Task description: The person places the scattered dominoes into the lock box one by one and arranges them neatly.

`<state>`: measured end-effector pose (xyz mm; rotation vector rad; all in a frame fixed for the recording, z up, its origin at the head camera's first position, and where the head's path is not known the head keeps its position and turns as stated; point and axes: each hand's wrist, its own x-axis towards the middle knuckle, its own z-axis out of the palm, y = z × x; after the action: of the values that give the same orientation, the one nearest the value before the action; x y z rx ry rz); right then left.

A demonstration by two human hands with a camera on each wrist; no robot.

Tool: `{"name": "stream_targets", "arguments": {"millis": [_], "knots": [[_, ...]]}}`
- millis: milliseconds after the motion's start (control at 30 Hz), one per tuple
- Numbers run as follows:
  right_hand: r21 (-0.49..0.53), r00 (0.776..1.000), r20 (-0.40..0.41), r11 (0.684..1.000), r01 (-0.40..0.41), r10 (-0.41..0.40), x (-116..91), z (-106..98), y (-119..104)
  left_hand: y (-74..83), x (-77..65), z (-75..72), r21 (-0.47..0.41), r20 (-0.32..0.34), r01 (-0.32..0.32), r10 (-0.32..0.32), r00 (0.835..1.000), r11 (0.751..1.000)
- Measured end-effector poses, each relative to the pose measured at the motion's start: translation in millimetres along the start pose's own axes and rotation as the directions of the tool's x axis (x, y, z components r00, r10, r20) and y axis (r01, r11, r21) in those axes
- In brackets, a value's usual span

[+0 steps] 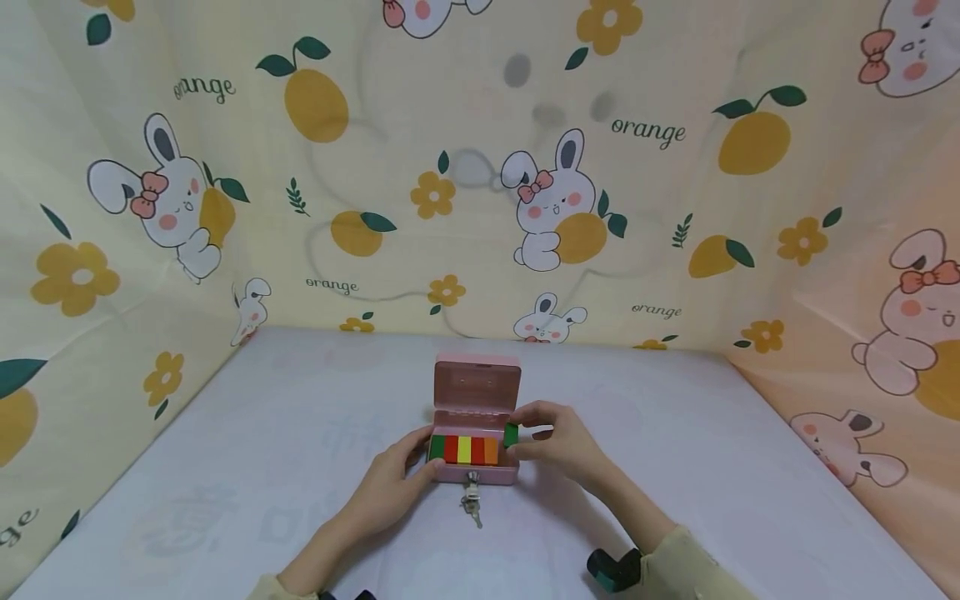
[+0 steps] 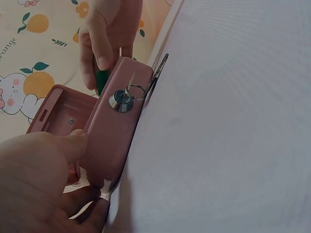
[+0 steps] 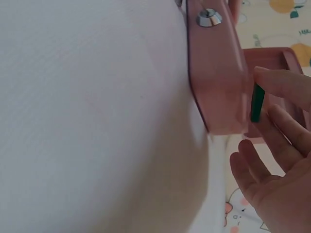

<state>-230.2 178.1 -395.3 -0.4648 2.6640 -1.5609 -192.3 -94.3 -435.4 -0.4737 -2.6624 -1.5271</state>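
A small pink metal cash box (image 1: 491,476) stands on the table with its lid (image 1: 477,386) raised. Inside lies a row of coloured blocks (image 1: 465,450), in green, red, yellow and orange. My left hand (image 1: 392,482) holds the box's left side, its thumb (image 2: 73,145) on the front rim. At the box's right end, my right hand (image 1: 564,442) pinches a green block (image 3: 257,103) between thumb and fingertips, just over the opening. Keys on a ring (image 1: 472,505) hang from the front lock (image 2: 120,100).
The box stands on a white-covered table (image 1: 300,417). Behind and at both sides rises a cloth backdrop (image 1: 465,250) printed with rabbits and oranges. A black wrist strap (image 1: 615,571) shows at my right sleeve.
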Motion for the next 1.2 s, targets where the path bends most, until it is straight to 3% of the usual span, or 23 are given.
{"name": "stream_targets", "arguments": {"millis": [400,667,933,1200], "knots": [[-0.163,0.998,0.055,0.986,0.02,-0.011,14,20,0,-0.2,-0.3,-1.4,-0.015,0.005,-0.014,0.014,1.0,1.0],[-0.26,0.995,0.096,0.964,0.049,-0.025,17,22,-2,0.8,-0.5,-2.0,-0.01,0.008,-0.019,0.019,1.0,1.0],[-0.269,0.987,0.156,0.96,0.076,-0.035,18,19,-6,-1.2,0.3,-1.9,-0.008,0.009,-0.024,0.024,1.0,1.0],[-0.266,0.988,0.151,0.962,0.057,-0.017,19,20,-5,0.0,-0.1,-1.1,-0.009,0.014,-0.01,0.01,1.0,1.0]]}}
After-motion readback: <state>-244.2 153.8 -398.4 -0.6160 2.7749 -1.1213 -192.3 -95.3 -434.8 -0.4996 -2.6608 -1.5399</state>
